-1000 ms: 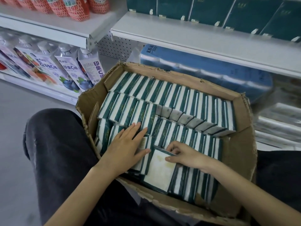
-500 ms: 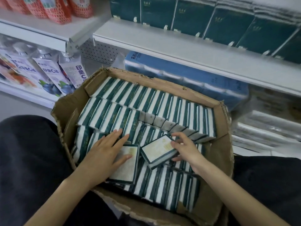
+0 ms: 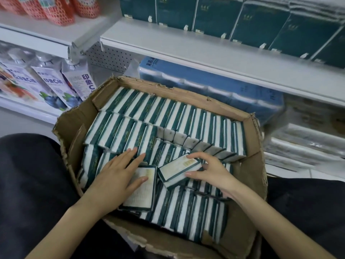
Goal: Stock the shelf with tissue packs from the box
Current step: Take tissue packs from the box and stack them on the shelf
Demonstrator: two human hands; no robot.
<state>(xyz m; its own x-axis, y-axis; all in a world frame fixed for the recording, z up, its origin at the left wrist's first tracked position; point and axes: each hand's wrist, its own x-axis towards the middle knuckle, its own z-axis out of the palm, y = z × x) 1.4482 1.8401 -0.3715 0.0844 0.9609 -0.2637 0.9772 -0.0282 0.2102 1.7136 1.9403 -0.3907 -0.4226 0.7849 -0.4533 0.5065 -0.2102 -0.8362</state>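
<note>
A torn cardboard box (image 3: 250, 165) rests on my lap, packed with rows of green-and-white tissue packs (image 3: 168, 113) standing on edge. My right hand (image 3: 211, 171) pinches one tissue pack (image 3: 177, 170), tilted up out of the front row with its pale face showing. My left hand (image 3: 115, 172) lies flat with straight fingers on another tissue pack (image 3: 141, 193) that lies face up on the packs near the box's front. The white shelf (image 3: 186, 47) runs above and behind the box, with large dark green tissue bundles (image 3: 214, 15) standing at its back.
Blue paper-roll packs (image 3: 214, 94) lie under the shelf right behind the box. Drink pouches (image 3: 52, 83) stand on the lower left shelf, red net-wrapped items (image 3: 59, 10) above them. My dark-trousered legs (image 3: 28, 184) flank the box.
The view has shifted up toward the shelf. My right hand lifted one pack out of the front row and tilted it; my left hand came to rest on a flat-lying pack.
</note>
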